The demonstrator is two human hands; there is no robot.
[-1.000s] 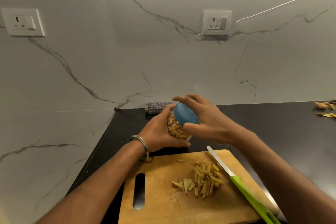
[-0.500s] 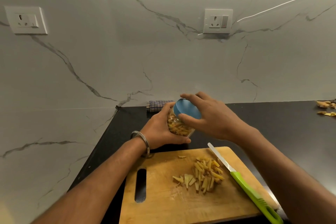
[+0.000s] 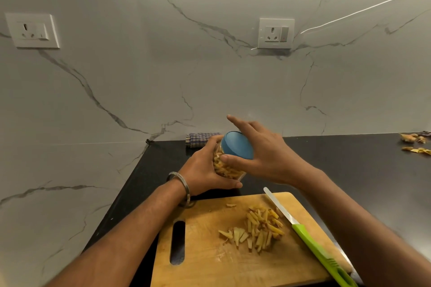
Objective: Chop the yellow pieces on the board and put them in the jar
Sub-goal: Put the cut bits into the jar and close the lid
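A clear jar (image 3: 224, 166) with yellow pieces inside and a blue lid (image 3: 238, 145) is held tilted above the black counter, behind the board. My left hand (image 3: 200, 170) grips the jar's body from the left and below. My right hand (image 3: 268, 156) lies against the lid from the right, its thumb on the lid's lower rim and its index finger stretched out straight above the lid. A pile of chopped yellow pieces (image 3: 258, 228) lies on the wooden cutting board (image 3: 210, 258). A green-handled knife (image 3: 312, 242) rests on the board's right side.
A checked cloth (image 3: 198, 138) lies at the counter's back edge behind the jar. Peel scraps (image 3: 415, 143) sit at the far right of the black counter (image 3: 349, 170). The marble wall carries two sockets (image 3: 275, 34). The counter ends at the left wall.
My right hand's fingers, curled over the lid before, have straightened and lifted off it; only the thumb stays on the rim. The jar has stayed in my left hand.
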